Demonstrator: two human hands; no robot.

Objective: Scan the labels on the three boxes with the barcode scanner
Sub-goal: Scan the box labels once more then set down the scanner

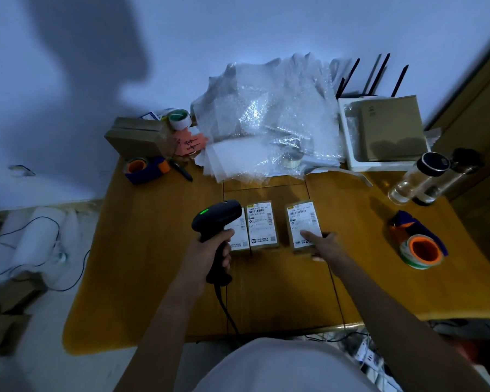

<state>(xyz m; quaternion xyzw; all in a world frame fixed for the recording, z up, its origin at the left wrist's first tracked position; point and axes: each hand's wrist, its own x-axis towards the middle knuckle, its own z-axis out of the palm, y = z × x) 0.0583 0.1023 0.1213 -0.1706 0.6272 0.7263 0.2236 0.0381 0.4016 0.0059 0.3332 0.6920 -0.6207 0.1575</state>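
A wooden desk [153,250] set against a pale wall carries three small labelled boxes in a row near its middle. The fingers [226,257] of the left hand [210,254] are clamped around the grip of the black barcode scanner [217,222], whose head is held over the left box [239,236] and hides much of it, while the fingers of the right hand [321,246] are closed on the near right corner of the right box [303,226]. The middle box [262,223] lies just beside the left one, apart from the right one, and bubble wrap [266,120] is heaped at the desk's far edge.
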